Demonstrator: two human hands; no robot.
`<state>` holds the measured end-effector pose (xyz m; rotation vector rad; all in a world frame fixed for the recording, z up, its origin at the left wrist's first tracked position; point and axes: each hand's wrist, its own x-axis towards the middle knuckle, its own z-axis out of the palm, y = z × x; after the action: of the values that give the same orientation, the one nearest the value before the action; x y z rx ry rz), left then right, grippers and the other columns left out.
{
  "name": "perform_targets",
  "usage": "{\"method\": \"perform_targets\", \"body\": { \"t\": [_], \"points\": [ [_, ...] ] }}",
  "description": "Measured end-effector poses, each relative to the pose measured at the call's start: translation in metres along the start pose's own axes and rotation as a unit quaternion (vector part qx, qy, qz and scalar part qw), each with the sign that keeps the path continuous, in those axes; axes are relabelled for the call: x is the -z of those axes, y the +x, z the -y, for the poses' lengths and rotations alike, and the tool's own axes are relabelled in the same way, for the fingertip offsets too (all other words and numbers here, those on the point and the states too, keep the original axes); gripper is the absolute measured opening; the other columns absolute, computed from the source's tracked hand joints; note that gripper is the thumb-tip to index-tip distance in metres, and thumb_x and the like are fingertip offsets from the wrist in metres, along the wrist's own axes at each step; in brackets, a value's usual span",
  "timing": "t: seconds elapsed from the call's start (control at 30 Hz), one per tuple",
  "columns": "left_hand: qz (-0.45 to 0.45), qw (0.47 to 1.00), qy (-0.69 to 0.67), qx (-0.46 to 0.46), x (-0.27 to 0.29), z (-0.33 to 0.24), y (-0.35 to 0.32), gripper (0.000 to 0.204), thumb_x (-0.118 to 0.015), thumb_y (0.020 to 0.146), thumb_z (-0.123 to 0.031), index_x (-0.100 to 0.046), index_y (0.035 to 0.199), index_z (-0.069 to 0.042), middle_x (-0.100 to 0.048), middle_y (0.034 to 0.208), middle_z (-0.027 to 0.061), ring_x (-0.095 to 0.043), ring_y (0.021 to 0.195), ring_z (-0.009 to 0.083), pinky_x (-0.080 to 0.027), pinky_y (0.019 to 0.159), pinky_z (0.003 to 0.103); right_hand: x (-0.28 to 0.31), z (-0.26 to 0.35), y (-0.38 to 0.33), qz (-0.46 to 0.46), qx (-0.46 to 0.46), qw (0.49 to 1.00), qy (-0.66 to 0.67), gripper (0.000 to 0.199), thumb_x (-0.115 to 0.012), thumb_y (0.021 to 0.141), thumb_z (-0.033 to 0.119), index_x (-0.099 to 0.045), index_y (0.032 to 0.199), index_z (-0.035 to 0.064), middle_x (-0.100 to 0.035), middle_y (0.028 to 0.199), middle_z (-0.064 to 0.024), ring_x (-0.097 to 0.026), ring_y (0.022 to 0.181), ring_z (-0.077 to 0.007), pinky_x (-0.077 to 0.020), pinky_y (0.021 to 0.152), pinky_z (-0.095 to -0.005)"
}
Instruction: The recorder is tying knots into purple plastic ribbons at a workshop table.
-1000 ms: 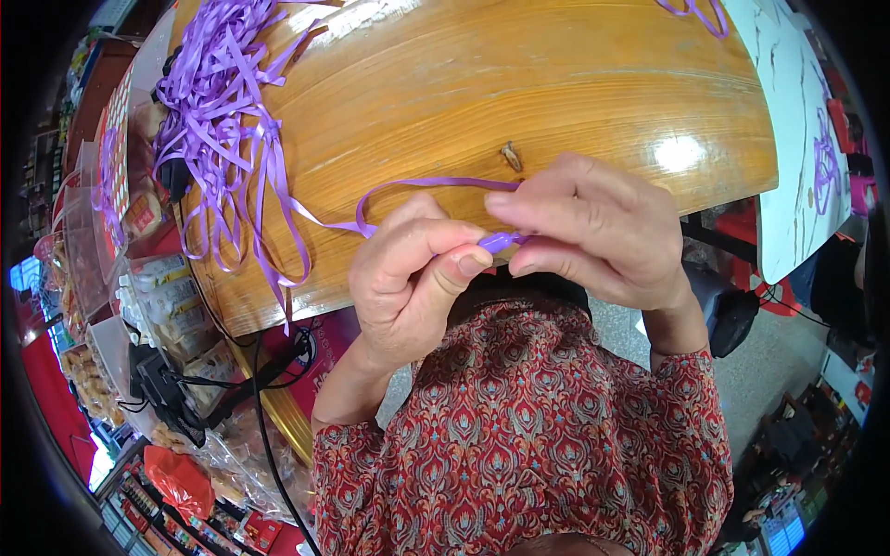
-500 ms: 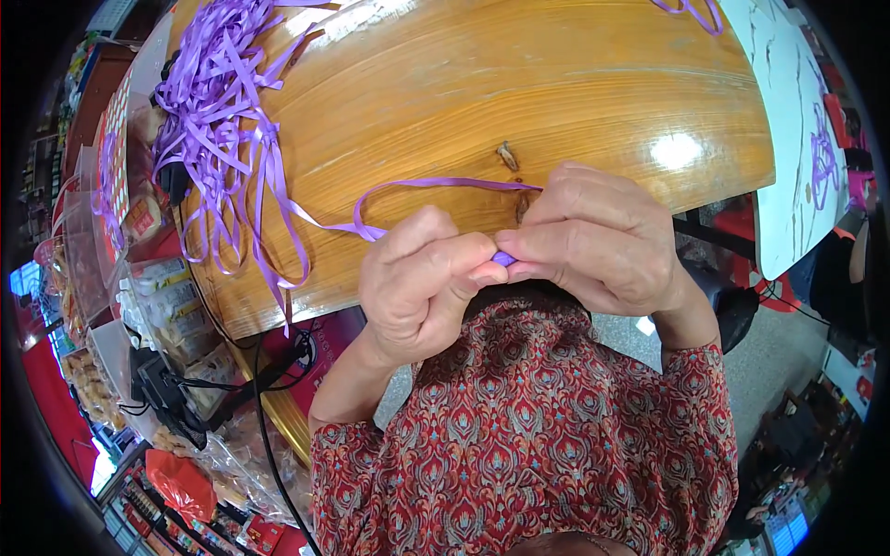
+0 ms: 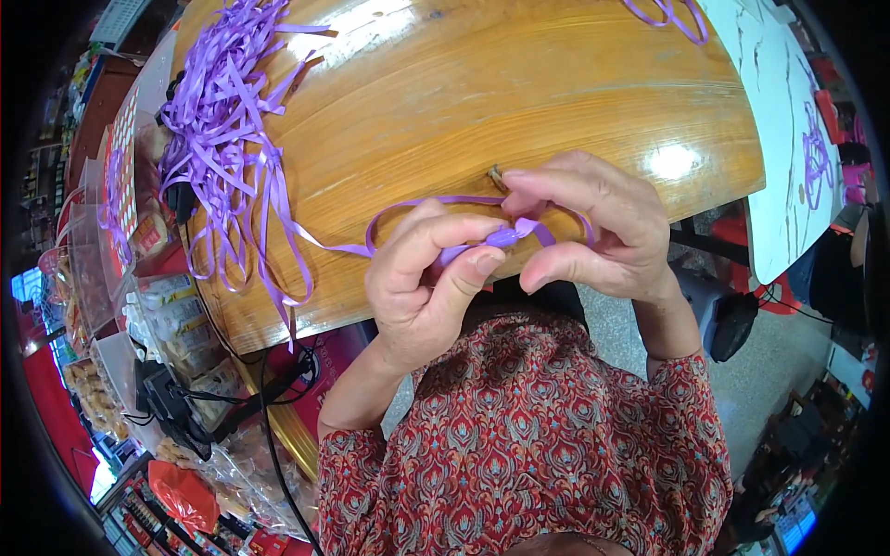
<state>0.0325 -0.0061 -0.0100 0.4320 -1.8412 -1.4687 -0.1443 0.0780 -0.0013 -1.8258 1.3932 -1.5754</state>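
Between the thumb and forefinger of my left hand [image 3: 422, 278] is a folded or knotted part of a purple ribbon [image 3: 502, 237]. My right hand [image 3: 603, 227] is spread just to the right of it, thumb and fingers apart, with a ribbon loop curving close by its palm. Whether that loop touches the palm is hard to see. From my left hand the ribbon runs left across the table to a large tangled pile of purple ribbon [image 3: 222, 120].
A glossy wooden table [image 3: 445, 102] lies under my hands. More purple ribbon [image 3: 672, 17] rests at its far right. Beyond stands a white marbled table [image 3: 742, 83] with ribbon on it. Packaged goods [image 3: 176, 315], a black cable [image 3: 269, 435] and a red bag [image 3: 184, 496] are at left.
My right hand has let go of the ribbon and opened, moving slightly away to the right. The folded or knotted part now shows between my hands; my left hand still pinches it.
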Motion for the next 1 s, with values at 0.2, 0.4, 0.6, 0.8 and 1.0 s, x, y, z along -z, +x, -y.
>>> {"method": "perform_targets", "body": {
  "t": [0.2, 0.4, 0.6, 0.8, 1.0],
  "points": [
    [0.020, 0.991, 0.125, -0.053, 0.004, -0.009, -0.001, 0.024, -0.073, 0.074, -0.004, -0.065, 0.097, -0.002, -0.059, 0.074, 0.0046, -0.050, 0.060, 0.0132, -0.038, 0.053, 0.023, -0.004, 0.003, -0.006, -0.006, 0.030, 0.999, -0.025, 0.049, -0.078, 0.066, 0.016, -0.063, 0.110, -0.0017, -0.066, 0.088, -0.0128, -0.064, 0.076, -0.0224, -0.0496, 0.065, -0.0301],
    [0.019, 0.981, 0.173, -0.079, 0.002, -0.015, 0.002, 0.027, -0.074, 0.071, 0.000, -0.066, 0.097, -0.002, -0.058, 0.071, 0.0057, -0.050, 0.057, 0.0147, -0.038, 0.050, 0.026, -0.005, 0.002, -0.011, -0.007, 0.018, 0.999, -0.030, 0.041, -0.077, 0.067, 0.011, -0.065, 0.105, -0.0007, -0.066, 0.087, -0.0123, -0.064, 0.074, -0.0230, -0.0488, 0.062, -0.0301],
    [0.014, 0.971, 0.214, -0.108, -0.005, -0.011, 0.006, 0.027, -0.073, 0.071, 0.002, -0.065, 0.096, -0.001, -0.055, 0.068, 0.0071, -0.049, 0.054, 0.0163, -0.038, 0.048, 0.026, -0.006, -0.001, -0.013, -0.028, 0.004, 1.000, -0.005, 0.037, -0.076, 0.068, 0.008, -0.066, 0.102, -0.0006, -0.066, 0.086, -0.0119, -0.064, 0.074, -0.0235, -0.0487, 0.062, -0.0304],
    [0.006, 0.947, 0.279, -0.158, -0.009, -0.006, 0.003, 0.028, -0.073, 0.069, 0.002, -0.066, 0.096, -0.001, -0.052, 0.066, 0.0081, -0.049, 0.053, 0.0202, -0.038, 0.047, 0.029, -0.005, 0.004, -0.014, -0.041, -0.008, 0.999, -0.030, 0.024, -0.072, 0.073, 0.003, -0.066, 0.096, -0.0014, -0.066, 0.083, -0.0123, -0.063, 0.072, -0.0238, -0.0487, 0.062, -0.0301],
    [0.000, 0.917, 0.347, -0.196, -0.011, -0.001, -0.004, 0.029, -0.073, 0.068, 0.000, -0.067, 0.096, 0.000, -0.049, 0.065, 0.0086, -0.050, 0.054, 0.0227, -0.039, 0.049, 0.033, -0.009, 0.004, -0.018, -0.032, -0.067, 0.997, -0.017, 0.013, -0.067, 0.080, 0.006, -0.064, 0.091, -0.0005, -0.062, 0.078, -0.0110, -0.061, 0.069, -0.0225, -0.0467, 0.061, -0.0294]
  ]
}}
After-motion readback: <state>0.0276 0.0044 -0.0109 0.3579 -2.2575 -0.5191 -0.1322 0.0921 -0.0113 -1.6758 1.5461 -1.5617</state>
